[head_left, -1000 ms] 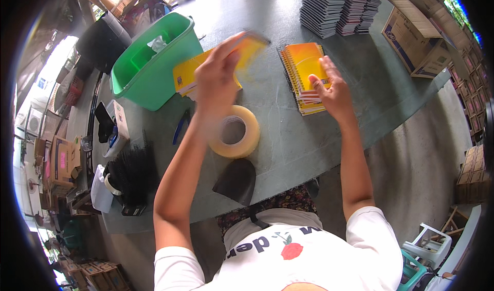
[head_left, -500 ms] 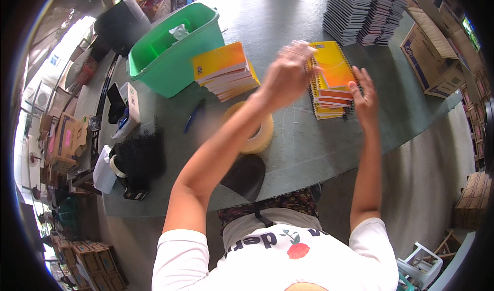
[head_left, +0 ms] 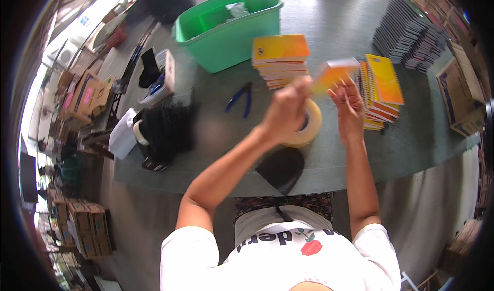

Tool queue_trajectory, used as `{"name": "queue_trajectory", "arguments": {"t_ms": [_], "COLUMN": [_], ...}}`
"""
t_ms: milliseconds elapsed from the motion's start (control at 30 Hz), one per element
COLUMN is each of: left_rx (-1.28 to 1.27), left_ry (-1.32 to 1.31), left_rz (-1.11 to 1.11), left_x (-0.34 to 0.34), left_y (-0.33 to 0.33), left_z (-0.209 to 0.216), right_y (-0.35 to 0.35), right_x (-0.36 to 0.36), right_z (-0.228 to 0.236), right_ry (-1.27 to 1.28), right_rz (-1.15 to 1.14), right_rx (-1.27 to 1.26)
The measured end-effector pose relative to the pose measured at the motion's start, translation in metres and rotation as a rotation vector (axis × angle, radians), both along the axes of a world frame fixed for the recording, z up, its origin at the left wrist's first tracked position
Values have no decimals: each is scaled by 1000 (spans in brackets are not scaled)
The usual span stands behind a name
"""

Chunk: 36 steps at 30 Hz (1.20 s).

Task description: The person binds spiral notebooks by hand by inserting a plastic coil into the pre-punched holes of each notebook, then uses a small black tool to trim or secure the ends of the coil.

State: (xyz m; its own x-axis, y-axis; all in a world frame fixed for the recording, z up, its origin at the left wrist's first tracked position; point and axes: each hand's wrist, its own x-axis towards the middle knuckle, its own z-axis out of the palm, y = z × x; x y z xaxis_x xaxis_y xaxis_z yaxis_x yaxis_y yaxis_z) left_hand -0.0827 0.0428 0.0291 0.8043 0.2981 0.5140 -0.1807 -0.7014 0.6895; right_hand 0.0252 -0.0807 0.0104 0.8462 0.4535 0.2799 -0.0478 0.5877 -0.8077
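A yellow-orange notebook (head_left: 335,74), smeared by motion, is held up tilted above the table between my hands. My left hand (head_left: 289,108) is closed on its left end. The fingers of my right hand (head_left: 349,103) are bent against its lower right side. Just right of that hand stands a stack of spiral notebooks (head_left: 385,80) with yellow-orange covers, some with their coils turned the other way. Another stack of yellow-orange notebooks (head_left: 280,48) lies beyond my left hand. Under my left wrist, a roll of clear tape (head_left: 310,129) rests on the table, partly hidden.
A green plastic tub (head_left: 231,47) stands at the far left. Blue-handled pliers (head_left: 241,99), a white box of tools (head_left: 163,80) and a black mesh item (head_left: 167,129) lie left. Near the front edge is a dark flat piece (head_left: 282,168). Dark notebooks (head_left: 406,31) and a carton (head_left: 458,93) stand right.
My hands have moved from the right-hand stack toward the middle, and a notebook is now lifted between them. The view has shifted, so the table things appear farther right.
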Motion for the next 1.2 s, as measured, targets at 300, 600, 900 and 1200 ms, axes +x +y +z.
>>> {"name": "queue_trajectory", "arguments": {"t_ms": [300, 600, 900, 1200], "left_rx": [173, 272, -228, -398], "left_ry": [600, 1010, -45, 74], "left_rz": [776, 826, 664, 276], "left_x": [-165, -192, -162, -102], "left_y": [93, 95, 105, 38], "left_z": [-42, -65, 8, -22], "right_y": [-3, 32, 48, 44], "right_x": [-16, -34, -37, -48], "right_z": [30, 21, 16, 16], "right_ry": [-1038, -1318, -1313, -1238], "right_rz": [5, 60, 41, 33], "right_rx": [-973, -1073, -829, -829]}}
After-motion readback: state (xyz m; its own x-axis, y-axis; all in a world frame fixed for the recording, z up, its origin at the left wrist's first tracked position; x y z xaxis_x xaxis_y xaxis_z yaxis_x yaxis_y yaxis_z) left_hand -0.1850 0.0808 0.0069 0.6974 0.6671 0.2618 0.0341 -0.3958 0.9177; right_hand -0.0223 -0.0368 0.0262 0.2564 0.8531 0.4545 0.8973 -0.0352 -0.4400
